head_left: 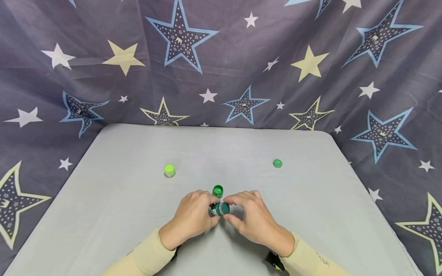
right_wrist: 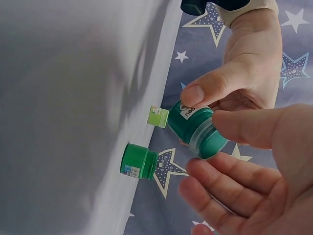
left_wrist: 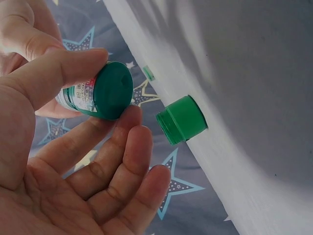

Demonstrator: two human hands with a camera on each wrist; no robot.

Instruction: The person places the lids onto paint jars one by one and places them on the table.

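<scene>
A small dark green paint jar [head_left: 215, 209] is tipped on its side above the table between both hands. My left hand [head_left: 194, 212] grips its labelled body, the thumb lying along it in the right wrist view. On the right, the thumb and fingertips of my right hand [head_left: 254, 218] pinch the jar's dark green lid [right_wrist: 214, 144], beside a clear ring at the neck. Just beyond the hands stands an uncapped green paint jar [head_left: 218, 194], upright, with green paint showing inside; neither hand touches it.
A capped light green jar [head_left: 169, 171] stands farther back on the left. Toward the back right lies a loose green lid [head_left: 277, 163]. The grey-white table [head_left: 138, 153] ends at a star-patterned cloth [head_left: 224, 57] hanging behind.
</scene>
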